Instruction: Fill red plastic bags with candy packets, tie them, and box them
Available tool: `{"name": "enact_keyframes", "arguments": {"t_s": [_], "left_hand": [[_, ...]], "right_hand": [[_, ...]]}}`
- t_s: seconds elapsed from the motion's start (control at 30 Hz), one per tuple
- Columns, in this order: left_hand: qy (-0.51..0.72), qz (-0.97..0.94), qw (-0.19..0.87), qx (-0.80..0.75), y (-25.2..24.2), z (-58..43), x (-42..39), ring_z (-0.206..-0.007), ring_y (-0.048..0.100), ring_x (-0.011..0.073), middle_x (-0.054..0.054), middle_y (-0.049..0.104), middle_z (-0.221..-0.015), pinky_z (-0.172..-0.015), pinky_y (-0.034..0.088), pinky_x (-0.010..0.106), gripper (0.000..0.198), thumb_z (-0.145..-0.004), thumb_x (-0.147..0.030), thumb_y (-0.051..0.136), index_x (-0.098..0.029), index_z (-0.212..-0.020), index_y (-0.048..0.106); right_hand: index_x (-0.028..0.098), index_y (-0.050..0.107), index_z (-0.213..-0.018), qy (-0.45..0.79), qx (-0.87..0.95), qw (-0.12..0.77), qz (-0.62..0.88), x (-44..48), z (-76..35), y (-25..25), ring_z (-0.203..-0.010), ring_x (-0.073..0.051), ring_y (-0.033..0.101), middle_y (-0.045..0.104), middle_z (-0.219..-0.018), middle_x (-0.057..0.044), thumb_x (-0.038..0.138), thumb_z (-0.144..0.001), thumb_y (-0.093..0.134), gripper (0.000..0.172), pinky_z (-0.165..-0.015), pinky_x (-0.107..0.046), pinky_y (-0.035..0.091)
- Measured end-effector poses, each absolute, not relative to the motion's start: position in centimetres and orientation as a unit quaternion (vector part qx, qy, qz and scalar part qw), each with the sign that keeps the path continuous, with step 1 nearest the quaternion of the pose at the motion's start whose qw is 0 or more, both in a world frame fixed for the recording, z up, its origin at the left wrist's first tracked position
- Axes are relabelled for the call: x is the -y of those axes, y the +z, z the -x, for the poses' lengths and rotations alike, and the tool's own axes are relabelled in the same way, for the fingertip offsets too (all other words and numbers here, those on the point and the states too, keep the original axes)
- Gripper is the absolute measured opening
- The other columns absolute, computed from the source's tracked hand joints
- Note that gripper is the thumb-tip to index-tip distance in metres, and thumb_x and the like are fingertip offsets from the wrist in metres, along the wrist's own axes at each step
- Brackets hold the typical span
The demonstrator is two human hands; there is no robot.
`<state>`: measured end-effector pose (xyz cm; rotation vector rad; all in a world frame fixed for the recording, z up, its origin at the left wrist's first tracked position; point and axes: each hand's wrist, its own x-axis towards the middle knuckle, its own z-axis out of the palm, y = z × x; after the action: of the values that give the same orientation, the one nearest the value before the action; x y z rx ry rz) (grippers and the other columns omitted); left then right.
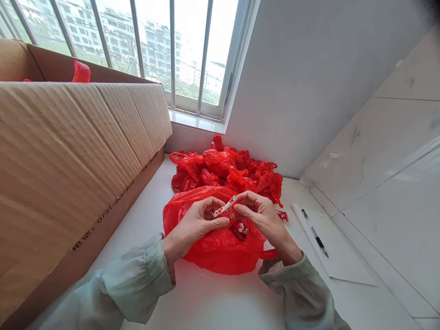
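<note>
Between both hands is a small red wrapped packet (pixel 228 211) with gold print and a white-patterned edge, possibly a sweet. My left hand (pixel 199 219) pinches its left end between thumb and fingers. On the other end, my right hand (pixel 264 215) is closed with thumb and forefinger. Right below them an opened red plastic bag (pixel 223 256) lies on the white table. A dark red packet (pixel 239 230) with pale print rests at the bag's mouth, under the right fingers. Whether the pinched packet is one piece or two, I cannot tell.
Behind the bag is a heap of knotted red plastic bags (pixel 220 162) against the wall. A large cardboard box (pixel 85 151) takes up the left side. To the right lie white paper (pixel 347 256) and a pen (pixel 315 233). A small red packet (pixel 282 216) sits near my right wrist.
</note>
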<state>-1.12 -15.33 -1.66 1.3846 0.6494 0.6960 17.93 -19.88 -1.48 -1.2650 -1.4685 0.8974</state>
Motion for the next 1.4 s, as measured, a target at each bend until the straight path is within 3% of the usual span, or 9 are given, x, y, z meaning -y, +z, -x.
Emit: {"name": "enact_keyframes", "arguments": {"t_s": [0.4, 0.63, 0.73, 0.87, 1.2, 1.4], "left_hand": [[0.291, -0.660, 0.636, -0.273, -1.6, 1.0, 15.6, -0.061, 0.043, 0.0078, -0.008, 0.051, -0.067, -0.055, 0.033, 0.020, 0.022, -0.074, -0.022, 0.074, -0.015, -0.085, 0.057], [0.275, -0.700, 0.609, -0.252, -1.0, 1.4, 15.2, -0.077, 0.052, 0.0133, -0.002, 0.060, -0.086, -0.069, 0.041, 0.025, 0.025, -0.075, -0.029, 0.074, -0.017, -0.092, 0.061], [0.278, -0.711, 0.582, -0.280, -0.7, 1.5, 15.4, -0.070, 0.050, 0.0121, -0.003, 0.057, -0.079, -0.062, 0.038, 0.024, 0.025, -0.080, -0.040, 0.069, -0.017, -0.085, 0.061], [0.277, -0.703, 0.590, -0.286, -1.0, 1.5, 15.4, -0.063, 0.047, 0.0110, -0.004, 0.054, -0.069, -0.057, 0.036, 0.023, 0.025, -0.078, -0.038, 0.072, -0.016, -0.078, 0.060], [0.276, -0.668, 0.622, -0.302, -1.1, 1.3, 15.4, -0.064, 0.052, 0.0106, -0.003, 0.060, -0.070, -0.058, 0.039, 0.022, 0.024, -0.077, -0.036, 0.073, -0.014, -0.078, 0.062], [0.275, -0.662, 0.620, -0.319, -0.9, 1.5, 15.3, -0.064, 0.056, 0.0131, 0.000, 0.064, -0.070, -0.060, 0.043, 0.025, 0.033, -0.073, -0.046, 0.075, -0.014, -0.079, 0.065]], "right_hand": [[0.020, 0.068, -0.086, 0.394, 0.571, 0.499, 0.519, 20.1, -17.6, -1.2, -0.066, -0.015, 0.063, 0.070, -0.077, -0.001, 0.036, -0.079, 0.071, 0.019, -0.061, -0.026, 0.051], [0.019, 0.069, -0.084, 0.355, 0.585, 0.492, 0.538, 20.2, -17.4, -0.8, -0.065, -0.014, 0.061, 0.068, -0.074, 0.000, 0.036, -0.079, 0.070, 0.017, -0.060, -0.024, 0.048], [0.019, 0.070, -0.082, 0.353, 0.600, 0.479, 0.534, 20.4, -17.0, -0.6, -0.064, -0.013, 0.060, 0.068, -0.072, 0.000, 0.033, -0.079, 0.070, 0.015, -0.059, -0.024, 0.046], [0.018, 0.071, -0.080, 0.355, 0.605, 0.472, 0.535, 20.5, -16.7, -0.5, -0.062, -0.013, 0.059, 0.068, -0.070, 0.000, 0.032, -0.079, 0.069, 0.014, -0.057, -0.024, 0.045], [0.018, 0.069, -0.081, 0.341, 0.601, 0.468, 0.551, 20.2, -16.8, -0.9, -0.063, -0.013, 0.057, 0.067, -0.072, 0.000, 0.034, -0.082, 0.065, 0.016, -0.057, -0.024, 0.043], [0.019, 0.069, -0.080, 0.332, 0.601, 0.473, 0.552, 20.2, -16.8, -1.0, -0.061, -0.013, 0.057, 0.066, -0.071, 0.001, 0.036, -0.082, 0.066, 0.018, -0.057, -0.024, 0.043]]}}
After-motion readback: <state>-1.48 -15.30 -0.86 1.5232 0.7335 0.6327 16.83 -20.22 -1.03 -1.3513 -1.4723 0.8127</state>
